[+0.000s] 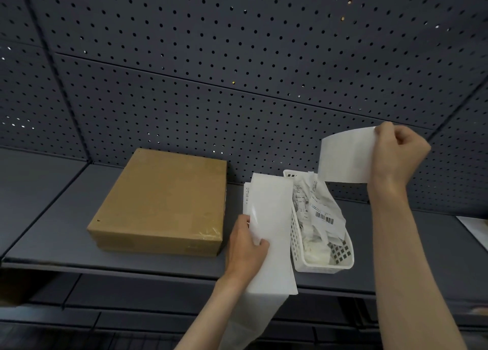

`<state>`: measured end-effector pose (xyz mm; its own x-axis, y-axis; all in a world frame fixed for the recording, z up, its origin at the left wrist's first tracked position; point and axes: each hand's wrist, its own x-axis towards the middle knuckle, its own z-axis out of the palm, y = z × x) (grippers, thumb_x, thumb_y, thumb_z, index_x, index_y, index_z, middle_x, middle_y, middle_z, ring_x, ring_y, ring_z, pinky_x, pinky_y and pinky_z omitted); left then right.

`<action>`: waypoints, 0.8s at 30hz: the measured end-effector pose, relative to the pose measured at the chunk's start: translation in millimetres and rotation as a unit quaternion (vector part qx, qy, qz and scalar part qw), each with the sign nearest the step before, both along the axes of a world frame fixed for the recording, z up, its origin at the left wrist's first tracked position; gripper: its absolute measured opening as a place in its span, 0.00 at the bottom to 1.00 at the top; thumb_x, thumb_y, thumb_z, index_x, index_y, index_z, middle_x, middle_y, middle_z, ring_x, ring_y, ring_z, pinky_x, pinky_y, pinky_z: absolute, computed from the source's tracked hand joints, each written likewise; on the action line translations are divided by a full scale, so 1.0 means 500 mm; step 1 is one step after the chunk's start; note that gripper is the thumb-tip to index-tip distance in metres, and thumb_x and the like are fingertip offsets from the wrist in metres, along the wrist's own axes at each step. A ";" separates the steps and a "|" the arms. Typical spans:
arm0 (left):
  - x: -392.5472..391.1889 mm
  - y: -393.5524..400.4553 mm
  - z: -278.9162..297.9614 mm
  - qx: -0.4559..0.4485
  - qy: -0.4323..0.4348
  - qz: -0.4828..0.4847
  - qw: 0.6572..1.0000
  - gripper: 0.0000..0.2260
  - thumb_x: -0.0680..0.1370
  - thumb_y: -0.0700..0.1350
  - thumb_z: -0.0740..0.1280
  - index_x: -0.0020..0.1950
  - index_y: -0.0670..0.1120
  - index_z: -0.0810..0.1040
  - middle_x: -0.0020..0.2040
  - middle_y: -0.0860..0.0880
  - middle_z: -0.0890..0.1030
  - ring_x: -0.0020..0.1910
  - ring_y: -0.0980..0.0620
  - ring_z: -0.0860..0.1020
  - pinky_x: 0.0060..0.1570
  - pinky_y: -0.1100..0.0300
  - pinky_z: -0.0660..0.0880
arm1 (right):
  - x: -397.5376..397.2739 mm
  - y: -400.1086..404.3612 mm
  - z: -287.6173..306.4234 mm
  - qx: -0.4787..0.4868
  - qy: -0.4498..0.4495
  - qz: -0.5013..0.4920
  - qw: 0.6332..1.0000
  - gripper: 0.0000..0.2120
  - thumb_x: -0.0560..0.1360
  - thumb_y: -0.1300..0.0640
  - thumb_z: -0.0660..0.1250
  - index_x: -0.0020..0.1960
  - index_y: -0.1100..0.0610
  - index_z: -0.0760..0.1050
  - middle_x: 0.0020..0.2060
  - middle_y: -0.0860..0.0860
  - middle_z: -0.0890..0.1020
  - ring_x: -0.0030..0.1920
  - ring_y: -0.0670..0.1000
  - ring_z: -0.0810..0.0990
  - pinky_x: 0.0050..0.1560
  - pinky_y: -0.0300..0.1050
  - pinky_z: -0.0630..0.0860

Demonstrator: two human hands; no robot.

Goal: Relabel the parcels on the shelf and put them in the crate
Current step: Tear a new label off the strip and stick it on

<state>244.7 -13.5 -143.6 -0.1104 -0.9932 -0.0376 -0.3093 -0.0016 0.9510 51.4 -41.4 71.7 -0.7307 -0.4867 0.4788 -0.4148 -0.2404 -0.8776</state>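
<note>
Labelling is the step in hand: my right hand pinches a blank white label sheet peeled up above the white plastic basket of paper scraps, while my left hand grips the long white backing strip at the grey metal shelf front edge. Next, I judge, the label crosses left onto the flat brown cardboard parcel, whose bare top lies open. No crate in view.

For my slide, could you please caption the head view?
Left hand holds label strip, right hand lifts label above basket beside parcel.
</note>
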 end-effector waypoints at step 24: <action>0.165 -0.074 0.214 -0.004 0.225 0.034 0.974 0.02 0.79 0.40 0.69 0.48 0.46 0.80 0.47 0.46 0.84 0.46 0.52 0.83 0.44 0.59 0.80 | 0.299 -0.038 -0.072 0.027 0.081 0.144 0.986 0.08 0.75 0.67 0.67 0.40 0.58 0.81 0.33 0.45 0.82 0.34 0.38 0.78 0.39 0.32 0.75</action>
<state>327.0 -50.4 -36.4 -0.0480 -0.9988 0.0080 0.1399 0.0012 0.9902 201.1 -60.2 35.6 -0.4751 -0.6909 0.5450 -0.4724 -0.3223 -0.8203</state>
